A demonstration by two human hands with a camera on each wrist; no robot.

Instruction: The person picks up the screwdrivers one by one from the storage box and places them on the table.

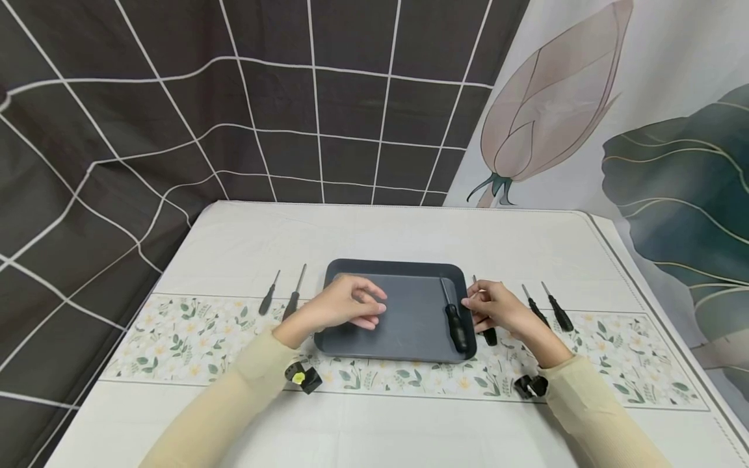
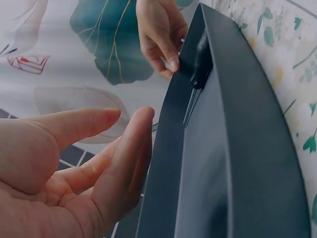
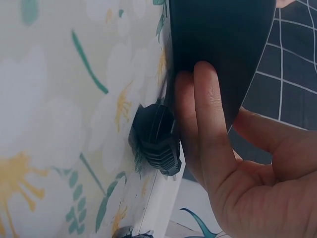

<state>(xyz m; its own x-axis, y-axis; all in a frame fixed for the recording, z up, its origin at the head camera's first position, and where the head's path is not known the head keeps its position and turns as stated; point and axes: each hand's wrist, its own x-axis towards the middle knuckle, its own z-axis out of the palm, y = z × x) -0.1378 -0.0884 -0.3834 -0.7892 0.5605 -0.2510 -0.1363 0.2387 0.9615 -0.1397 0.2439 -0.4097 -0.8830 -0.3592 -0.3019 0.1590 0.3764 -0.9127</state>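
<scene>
A dark grey tray (image 1: 404,318) lies on the table, with a black-handled screwdriver (image 1: 456,328) inside along its right end. Over the tray's left part hovers my left hand (image 1: 345,302), fingers loosely bent and nothing between them. In the left wrist view, its thumb and fingers (image 2: 130,153) stand apart. My right hand (image 1: 496,307) pinches the tray's right wall, thumb at the rim and fingers (image 3: 210,114) against the outer face. Just outside that wall, under the right hand, lies another screwdriver (image 3: 158,141); the hand partly hides it in the head view.
Two screwdrivers lie left of the tray: a smaller one (image 1: 268,299) and a longer one (image 1: 292,302) close to the left wrist. Right of my right hand are two more, one (image 1: 534,305) beside the wrist and one (image 1: 560,313) farther out. A floral-banded cloth (image 1: 193,338) covers the table.
</scene>
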